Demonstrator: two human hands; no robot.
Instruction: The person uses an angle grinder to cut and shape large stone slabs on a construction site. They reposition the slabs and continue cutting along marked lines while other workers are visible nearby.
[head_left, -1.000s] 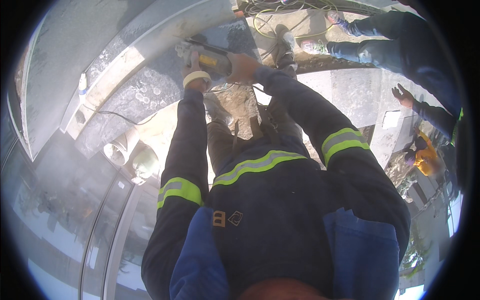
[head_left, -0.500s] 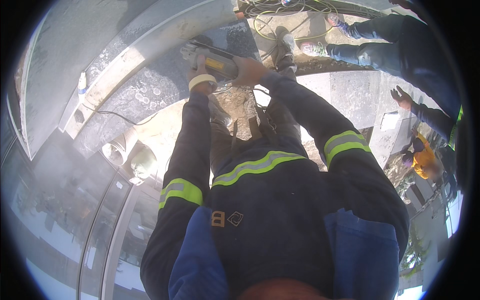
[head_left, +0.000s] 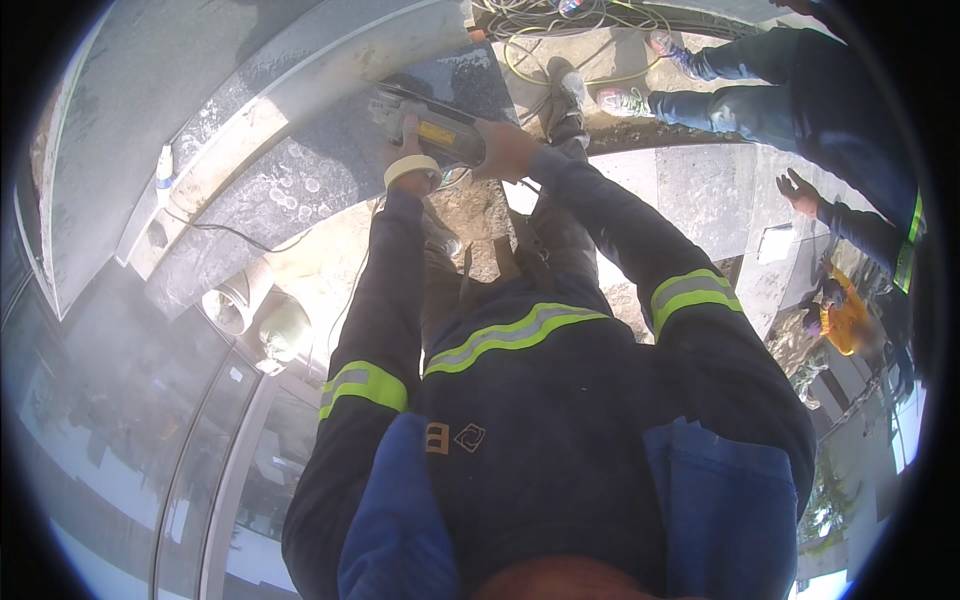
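My left hand (head_left: 403,149) grips the front of a grey power grinder (head_left: 447,126) with a yellow label, thumb lying along its side; a pale roll like tape (head_left: 411,170) circles that wrist. My right hand (head_left: 505,150) is wrapped round the rear of the tool's body. The grinder is held over a dark speckled stone slab (head_left: 300,185), marked with pale patches; whether its disc touches the stone I cannot tell. A cord runs below the hands.
Coiled hoses and cables (head_left: 560,20) lie at the top. A co-worker's legs (head_left: 720,105) and hand (head_left: 800,192) are at right, another person in yellow (head_left: 848,310) beyond. Two pale buckets (head_left: 232,305), a white tube (head_left: 165,168) and glass panels (head_left: 110,420) are at left.
Both my hands and the grinder have shifted slightly right and down in the picture, toward my body. The co-worker's hand has moved slightly left.
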